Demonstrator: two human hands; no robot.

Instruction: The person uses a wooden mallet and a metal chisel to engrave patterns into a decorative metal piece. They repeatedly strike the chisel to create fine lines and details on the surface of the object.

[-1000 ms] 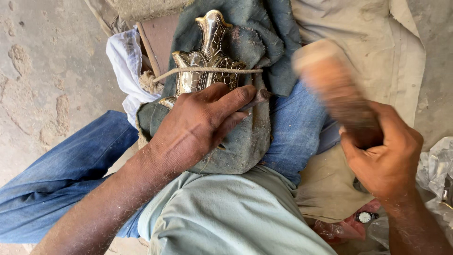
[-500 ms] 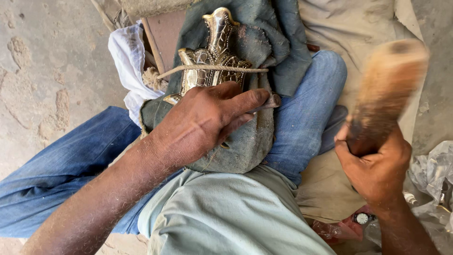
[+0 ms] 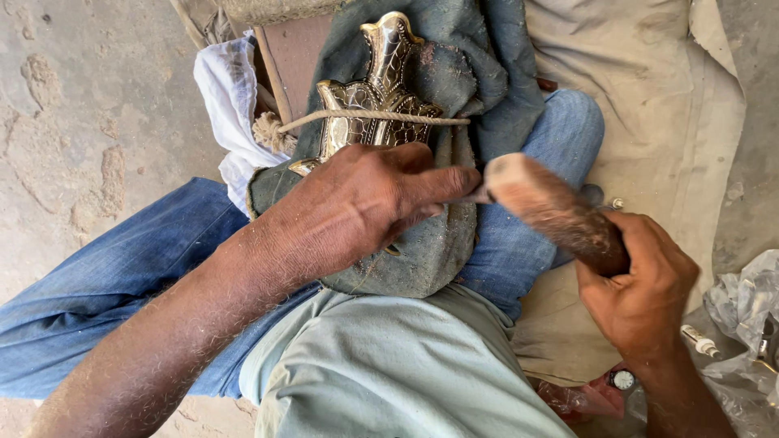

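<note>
An ornate brass piece (image 3: 381,93) with engraved patterns lies on a dark green cloth (image 3: 479,73) over my lap, tied down by a cord (image 3: 373,116). My left hand (image 3: 365,203) rests on the lower part of the brass piece, fingers closed around a thin metal tool whose tip shows by the forefinger. My right hand (image 3: 641,284) grips a thick wooden mallet (image 3: 548,207) by its lower end. The mallet's head is down at the tip of my left forefinger, touching or nearly touching the tool.
My legs in blue jeans (image 3: 122,276) stretch left and right. A white cloth (image 3: 227,97) lies under the green one. A beige sheet (image 3: 649,97) covers the ground on the right. Crumpled plastic (image 3: 746,316) and a small tube (image 3: 698,341) lie at the right edge.
My right hand raised the mallet up to the right, then brought it down; now its head is at my left forefinger. The left hand has stayed on the brass piece.
</note>
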